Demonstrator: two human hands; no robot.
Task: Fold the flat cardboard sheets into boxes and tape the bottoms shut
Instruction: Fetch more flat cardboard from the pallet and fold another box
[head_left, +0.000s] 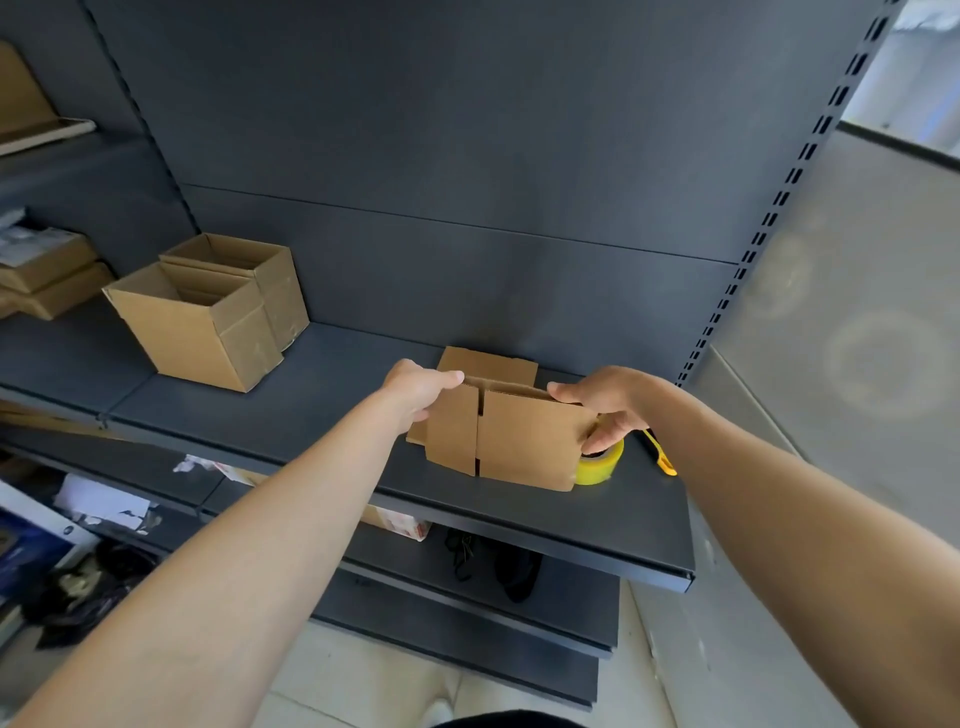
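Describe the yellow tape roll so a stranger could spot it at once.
On the dark grey metal shelf, find the half-folded brown cardboard box held near its right end. The yellow tape roll lies on the shelf at that box's right edge, below the right hand. Unlike the thin yellow-and-black tool beside it, it is round.

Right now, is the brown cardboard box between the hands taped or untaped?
Untaped: the brown cardboard box shows a bare seam between its flaps, and the yellow tape roll lies beside it.
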